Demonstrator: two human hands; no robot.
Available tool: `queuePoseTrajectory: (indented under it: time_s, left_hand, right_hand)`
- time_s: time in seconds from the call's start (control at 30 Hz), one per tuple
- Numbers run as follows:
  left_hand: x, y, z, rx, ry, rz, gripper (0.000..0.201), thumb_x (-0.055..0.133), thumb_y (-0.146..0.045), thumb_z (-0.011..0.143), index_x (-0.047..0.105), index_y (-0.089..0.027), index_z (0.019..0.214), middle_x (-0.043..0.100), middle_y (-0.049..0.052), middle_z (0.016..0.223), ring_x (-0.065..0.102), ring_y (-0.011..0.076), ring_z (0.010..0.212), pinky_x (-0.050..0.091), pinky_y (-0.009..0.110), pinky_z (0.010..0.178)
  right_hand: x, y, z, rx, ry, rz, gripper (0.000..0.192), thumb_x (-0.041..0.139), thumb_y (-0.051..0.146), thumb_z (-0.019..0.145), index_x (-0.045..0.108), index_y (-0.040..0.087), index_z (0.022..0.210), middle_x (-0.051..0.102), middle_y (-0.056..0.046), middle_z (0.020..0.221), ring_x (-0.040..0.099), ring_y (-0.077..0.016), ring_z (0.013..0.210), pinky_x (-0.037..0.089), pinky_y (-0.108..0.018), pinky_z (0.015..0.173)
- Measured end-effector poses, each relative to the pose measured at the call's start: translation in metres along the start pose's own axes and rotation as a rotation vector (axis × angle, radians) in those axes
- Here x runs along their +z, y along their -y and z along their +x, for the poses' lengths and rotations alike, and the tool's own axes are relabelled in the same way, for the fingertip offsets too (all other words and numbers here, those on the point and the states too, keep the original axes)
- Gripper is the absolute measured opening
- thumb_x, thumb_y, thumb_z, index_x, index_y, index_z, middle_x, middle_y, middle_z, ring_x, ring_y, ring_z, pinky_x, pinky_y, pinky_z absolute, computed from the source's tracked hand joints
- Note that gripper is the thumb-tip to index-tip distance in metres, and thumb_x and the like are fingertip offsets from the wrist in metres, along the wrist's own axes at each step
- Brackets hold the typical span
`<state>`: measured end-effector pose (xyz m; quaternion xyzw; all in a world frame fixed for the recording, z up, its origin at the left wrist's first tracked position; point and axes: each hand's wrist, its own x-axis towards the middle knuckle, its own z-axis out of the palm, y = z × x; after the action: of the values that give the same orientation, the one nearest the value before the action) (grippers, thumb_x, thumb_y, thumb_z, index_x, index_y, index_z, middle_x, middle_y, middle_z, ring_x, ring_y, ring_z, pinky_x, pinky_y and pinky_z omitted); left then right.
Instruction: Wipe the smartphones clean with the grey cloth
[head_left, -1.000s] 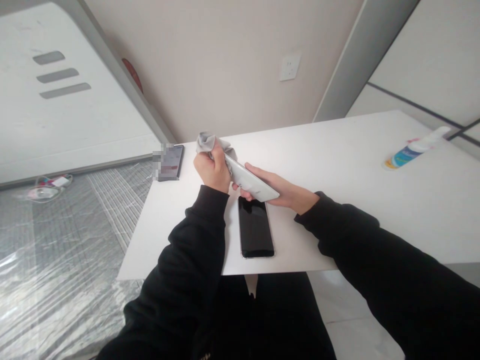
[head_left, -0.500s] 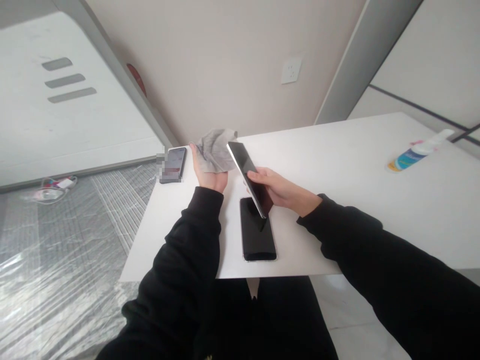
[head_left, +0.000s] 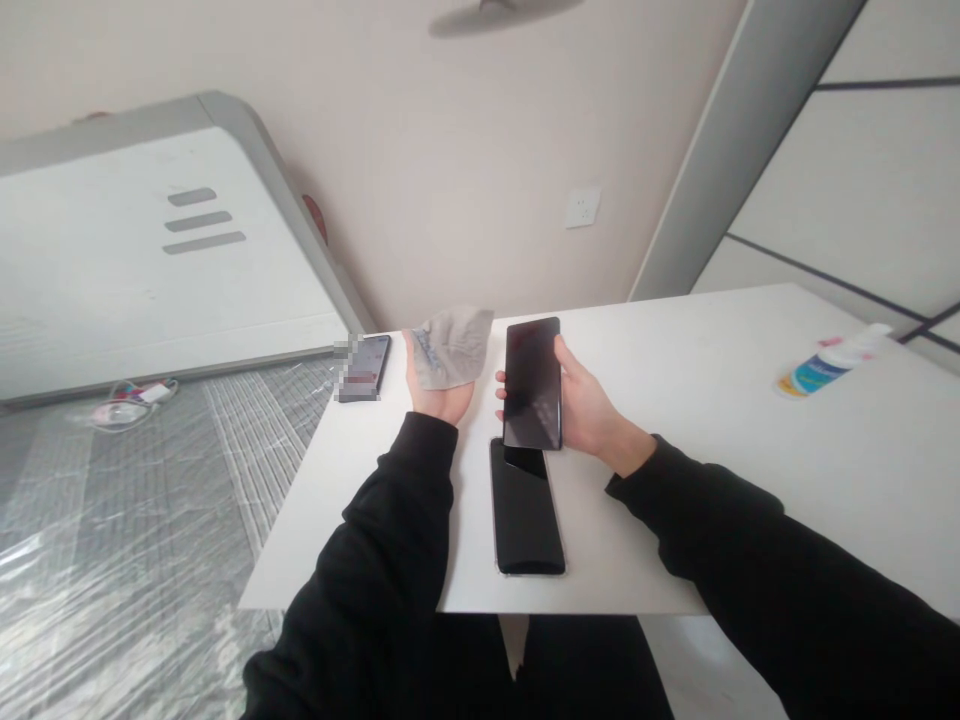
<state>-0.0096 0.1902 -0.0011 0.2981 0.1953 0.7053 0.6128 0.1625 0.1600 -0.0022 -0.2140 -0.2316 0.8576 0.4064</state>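
Note:
A dark-screened phone [head_left: 531, 390] is upright in my right hand [head_left: 592, 410], its screen towards me. My thumb lies along its right edge and fingertips show at its left edge. To the left, a grey cloth [head_left: 457, 350] rests over the palm and fingers of my left hand [head_left: 444, 402], which holds it up; most of those fingers are hidden beneath it. Below the held phone, a second black phone [head_left: 529, 520] in a clear case lies screen up on the white table [head_left: 637, 560]. The cloth and the held phone are apart.
A third phone [head_left: 365, 368], partly pixelated, lies at the table's left edge. Towards the right stands a tilted-looking white spray bottle [head_left: 825, 368] with a blue and yellow label. The wall with a socket [head_left: 582, 208] rises behind. A cable bundle [head_left: 131, 402] is on the floor.
My right hand has turned the phone from a slanted, edge-on pose to facing me. The cloth in my left hand has shifted towards the phone. The camera view has tilted up.

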Motion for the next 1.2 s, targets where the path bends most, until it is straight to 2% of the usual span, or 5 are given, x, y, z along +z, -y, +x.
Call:
queuePoseTrajectory:
  time_s: [0.2,0.33,0.53,0.8,1.2]
  left_hand:
    - [0.003,-0.001,-0.003,-0.109,-0.038,-0.034,0.062,0.032,-0.066,0.104,0.075,-0.021,0.098,0.079,0.007,0.103,0.073,0.0219,0.106,0.051,0.041,0.108]
    - [0.008,0.0,-0.006,-0.191,-0.077,-0.083,0.062,0.033,-0.062,0.105,0.075,-0.018,0.094,0.079,0.005,0.094,0.075,0.02,0.096,0.053,0.037,0.105]
    - [0.026,0.008,-0.02,-0.29,0.032,-0.087,0.063,0.028,-0.058,0.107,0.076,-0.017,0.103,0.08,0.008,0.104,0.072,0.0246,0.117,0.047,0.043,0.114]
    - [0.037,0.019,-0.03,-0.354,0.022,-0.118,0.059,0.028,-0.049,0.11,0.076,-0.015,0.102,0.08,0.01,0.107,0.066,0.0255,0.129,0.042,0.042,0.119]
    - [0.025,0.008,-0.019,-0.28,0.086,-0.108,0.064,0.028,-0.054,0.108,0.068,-0.011,0.133,0.073,0.017,0.131,0.057,0.0308,0.141,0.037,0.049,0.122]
  right_hand:
    - [-0.004,0.002,0.006,-0.127,0.035,-0.006,0.056,0.027,0.061,0.105,0.064,0.019,0.106,0.063,-0.003,0.082,0.057,-0.0152,0.061,0.054,-0.027,0.054]
    - [-0.013,0.0,0.013,-0.392,-0.008,-0.324,0.05,0.046,0.071,0.097,0.061,0.024,0.109,0.056,0.001,0.082,0.048,-0.0135,0.059,0.048,-0.025,0.05]
    - [-0.019,-0.001,0.009,-0.852,-0.245,-1.197,0.073,0.065,0.069,0.088,0.046,0.028,0.146,0.063,-0.008,0.12,0.062,-0.0275,0.11,0.051,-0.046,0.101]
    - [-0.022,0.003,0.005,-0.802,-0.577,-1.772,0.073,0.064,0.067,0.091,0.051,0.031,0.153,0.06,-0.01,0.12,0.068,-0.0336,0.105,0.059,-0.045,0.082]
    - [-0.027,0.01,0.002,-0.917,-0.453,-2.087,0.073,0.063,0.07,0.092,0.053,0.033,0.153,0.06,-0.008,0.122,0.069,-0.0232,0.087,0.056,-0.033,0.065]
